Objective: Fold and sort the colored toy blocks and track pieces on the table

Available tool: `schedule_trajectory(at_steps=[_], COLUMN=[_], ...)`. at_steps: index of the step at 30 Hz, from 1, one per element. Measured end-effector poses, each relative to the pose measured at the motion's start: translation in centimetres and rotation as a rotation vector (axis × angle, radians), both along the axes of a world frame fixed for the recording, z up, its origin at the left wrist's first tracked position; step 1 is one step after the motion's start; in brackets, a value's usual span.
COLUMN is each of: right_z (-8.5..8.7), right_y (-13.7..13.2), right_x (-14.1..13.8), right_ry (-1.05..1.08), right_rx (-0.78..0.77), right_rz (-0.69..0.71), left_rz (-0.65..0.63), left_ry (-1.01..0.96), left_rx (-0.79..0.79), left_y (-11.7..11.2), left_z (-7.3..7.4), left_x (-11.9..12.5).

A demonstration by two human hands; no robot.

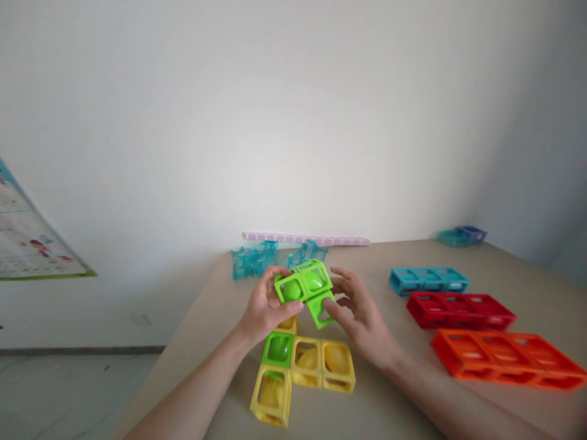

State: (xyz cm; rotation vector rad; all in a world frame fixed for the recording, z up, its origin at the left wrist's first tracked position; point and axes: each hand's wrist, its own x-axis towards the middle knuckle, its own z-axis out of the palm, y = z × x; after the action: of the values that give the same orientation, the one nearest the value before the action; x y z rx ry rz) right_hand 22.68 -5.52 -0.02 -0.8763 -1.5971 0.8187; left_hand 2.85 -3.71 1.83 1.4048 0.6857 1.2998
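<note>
Between my two hands, raised above the table, is a light green piece of joined hollow cube blocks. My left hand grips its left end, thumb in front and fingers behind. At the lower right, my right hand pinches the green cube that juts downward, thumb on its near face. Below them on the table lies a yellow cube-block piece with one darker green cube at its junction; part of its far arm is hidden behind my left hand.
To the right lie three cube bars: teal, red and orange. Clear teal pieces and a long lilac patterned strip sit at the back by the wall. A blue container stands in the far right corner.
</note>
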Motion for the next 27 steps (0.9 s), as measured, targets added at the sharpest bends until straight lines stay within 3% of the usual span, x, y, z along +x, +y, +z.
schedule_trajectory(at_steps=[3,10,16,22,27], right_z=[0.1,0.0,-0.1,-0.4,-0.7], right_y=[-0.1,-0.2,-0.2,0.2,0.7], right_x=[-0.1,-0.3,-0.4,-0.2,0.1], right_ry=[0.027,0.131,0.149,0.159,0.157], right_rx=[-0.093,-0.085,-0.054,-0.028,0.012], right_rz=[0.099,0.089,0.029,-0.028,-0.097], left_rz=[0.011,0.003,0.033,-0.016,-0.002], left_ry=[0.011,0.013,0.010,0.006,0.192], left_rx=[0.017,0.024,0.046,0.064,0.155], left_y=[-0.1,-0.1,-0.2,0.1,0.6], left_z=[0.1,0.1,0.1,-0.1,0.0], left_x=[0.0,0.0,0.1,-0.4,-1.0])
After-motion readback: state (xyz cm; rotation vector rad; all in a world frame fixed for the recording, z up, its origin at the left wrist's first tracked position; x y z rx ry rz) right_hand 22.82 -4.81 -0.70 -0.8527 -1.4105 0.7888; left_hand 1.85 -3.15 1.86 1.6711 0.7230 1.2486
